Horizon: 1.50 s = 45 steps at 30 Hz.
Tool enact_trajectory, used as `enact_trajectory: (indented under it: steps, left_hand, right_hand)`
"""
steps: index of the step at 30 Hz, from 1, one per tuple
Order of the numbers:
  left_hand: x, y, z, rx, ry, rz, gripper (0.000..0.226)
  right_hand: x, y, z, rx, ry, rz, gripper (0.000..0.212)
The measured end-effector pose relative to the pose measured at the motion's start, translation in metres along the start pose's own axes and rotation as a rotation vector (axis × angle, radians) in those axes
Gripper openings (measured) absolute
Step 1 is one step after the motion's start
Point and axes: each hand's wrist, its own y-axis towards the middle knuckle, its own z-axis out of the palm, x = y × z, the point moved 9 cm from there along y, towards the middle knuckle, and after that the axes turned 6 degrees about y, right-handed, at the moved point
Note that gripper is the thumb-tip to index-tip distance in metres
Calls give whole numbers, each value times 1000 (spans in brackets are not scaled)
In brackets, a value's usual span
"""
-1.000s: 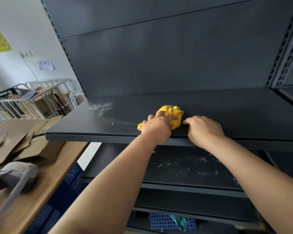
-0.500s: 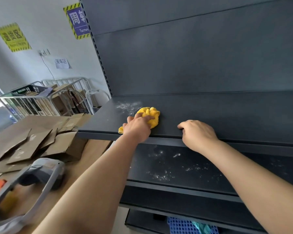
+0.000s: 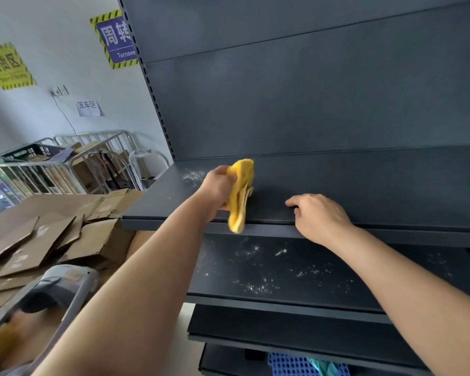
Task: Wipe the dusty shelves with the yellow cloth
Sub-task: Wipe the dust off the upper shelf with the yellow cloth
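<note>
Yellow cloth [image 3: 240, 191] hangs at centre frame over the dusty shelf [image 3: 377, 191].
Left grip [image 3: 217, 185] clutches it; right grip [image 3: 320, 218], loosely curled and holding nothing, rests on the shelf's front edge.

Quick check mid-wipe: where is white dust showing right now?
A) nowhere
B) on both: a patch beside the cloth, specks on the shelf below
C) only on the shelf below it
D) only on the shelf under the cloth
B: a dust patch lies on the upper shelf just left of the yellow cloth, and specks scatter over the lower shelf.
</note>
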Motion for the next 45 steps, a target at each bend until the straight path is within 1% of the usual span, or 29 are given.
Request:
enact_trajectory:
  steps: [1, 2, 3, 4, 5, 6, 7, 8, 9, 10, 11, 12, 13, 15, 17, 18, 22, 26, 29, 36, 42, 45]
  left_hand:
    - [-1, -3, 5, 49, -149, -54, 24]
    - [-1, -3, 7, 58, -179, -80, 22]
    - [-3, -3, 1, 10, -66, -77, 21]
    - [-5, 0, -10, -82, 199, -38, 23]
    - [-8, 3, -22, -215, 522, -2, 31]
    - [-16, 1, -31, -339, 739, 59, 40]
    - [-23, -1, -32, -396, 797, 142, 46]
    - [-28, -2, -27, -393, 792, 237, 48]
    - [-31, -2, -15, -316, 808, 340, 47]
    - [-28, 0, 4, -188, 884, 408, 45]
    - [-18, 2, 21, -57, 984, 426, 45]
    - [-5, 3, 33, 50, 1069, 402, 47]
    - [7, 5, 37, 104, 1097, 351, 50]
    - [15, 8, 33, 79, 1068, 311, 55]
    - [13, 5, 29, 42, 1026, 325, 60]
    - [11, 4, 29, 48, 1017, 329, 59]
    - [14, 11, 36, 62, 1013, 398, 44]
    - [22, 30, 37, 13, 952, 378, 43]
    - [24, 46, 29, 13, 969, 344, 44]
    - [49, 66, -20, -34, 981, 267, 48]
    - [83, 67, -98, -127, 1009, 166, 46]
    - [100, 65, -133, -157, 1027, 103, 44]
  right_hand:
    - [0, 0, -1, 4, -1, -7, 43]
    - [0, -1, -2, 5, -2, -14, 43]
    - [-1, -1, -4, 4, -2, -18, 43]
    - [-2, 0, -6, 7, -3, -18, 44]
    - [-3, 0, -7, 11, -6, -16, 45]
    - [-4, 0, -8, 16, -12, -16, 46]
    - [-3, 0, -8, 19, -19, -18, 47]
    - [-2, 1, -8, 21, -26, -22, 47]
    - [-1, 1, -7, 24, -30, -27, 48]
    - [2, 1, -5, 27, -32, -33, 48]
    - [5, 2, -4, 34, -33, -41, 48]
    - [8, 2, -2, 40, -35, -50, 48]
    - [12, 3, -1, 43, -38, -61, 47]
    - [18, 4, 1, 39, -38, -80, 46]
    - [21, 6, 3, 34, -45, -88, 46]
    - [22, 8, 4, 31, -51, -86, 46]
    - [22, 14, 10, 32, -90, -49, 50]
    - [21, 19, 16, 22, -132, 5, 48]
    - [28, 24, 19, 18, -131, 17, 47]
    - [65, 31, 40, 5, -88, -34, 46]
    - [103, 38, 63, 14, -85, -67, 46]
    - [122, 39, 68, -12, -73, -88, 45]
